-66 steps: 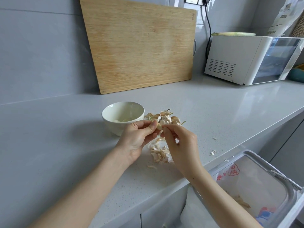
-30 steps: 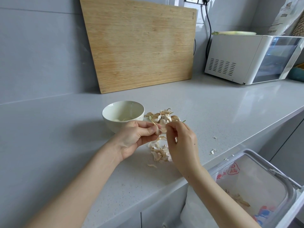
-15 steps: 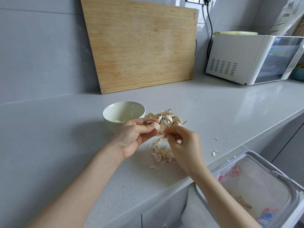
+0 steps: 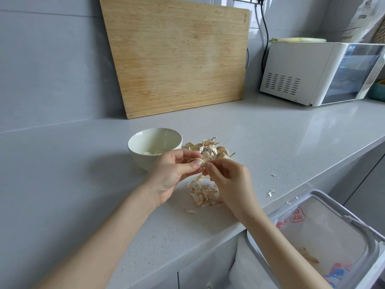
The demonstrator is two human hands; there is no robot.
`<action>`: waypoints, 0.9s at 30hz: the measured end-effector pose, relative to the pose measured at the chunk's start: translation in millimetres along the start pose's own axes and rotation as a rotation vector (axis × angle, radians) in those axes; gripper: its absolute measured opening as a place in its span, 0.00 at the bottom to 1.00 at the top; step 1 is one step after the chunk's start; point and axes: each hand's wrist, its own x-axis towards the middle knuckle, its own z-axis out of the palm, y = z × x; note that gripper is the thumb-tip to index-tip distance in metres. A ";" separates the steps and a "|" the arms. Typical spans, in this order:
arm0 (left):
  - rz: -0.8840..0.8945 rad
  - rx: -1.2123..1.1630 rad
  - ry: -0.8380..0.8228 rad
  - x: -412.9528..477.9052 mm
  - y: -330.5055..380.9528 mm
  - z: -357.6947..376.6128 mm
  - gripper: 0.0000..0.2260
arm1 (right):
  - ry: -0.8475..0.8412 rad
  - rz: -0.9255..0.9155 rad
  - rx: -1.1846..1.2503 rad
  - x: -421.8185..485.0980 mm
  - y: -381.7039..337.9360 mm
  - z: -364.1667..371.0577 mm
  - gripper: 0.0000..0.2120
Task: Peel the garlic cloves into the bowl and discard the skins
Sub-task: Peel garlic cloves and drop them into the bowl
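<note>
- Head view: left hand (image 4: 170, 174) pinched a garlic clove (image 4: 199, 161) between thumb and fingers, above the counter (image 4: 270, 132) near its front edge.
- Right hand (image 4: 231, 182) pinched the clove's skin tip.
- Bowl (image 4: 154, 149) sat just behind the left hand, loose skins (image 4: 205, 193) piled under both hands.

Cream bowl (image 4: 154, 142), tan papery garlic skins (image 4: 205, 195), speckled pale grey counter (image 4: 260, 130), light wood-grain cutting board (image 4: 177, 57), white microwave (image 4: 302, 71)

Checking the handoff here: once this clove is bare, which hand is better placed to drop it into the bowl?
Left. The left hand pinches the clove and sits right beside the bowl; the right hand only pulls skin, farther away.
</note>
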 end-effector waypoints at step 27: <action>0.080 0.080 0.086 -1.4 -4.3 4.7 0.06 | 0.034 -0.112 -0.088 1.9 7.1 3.2 0.10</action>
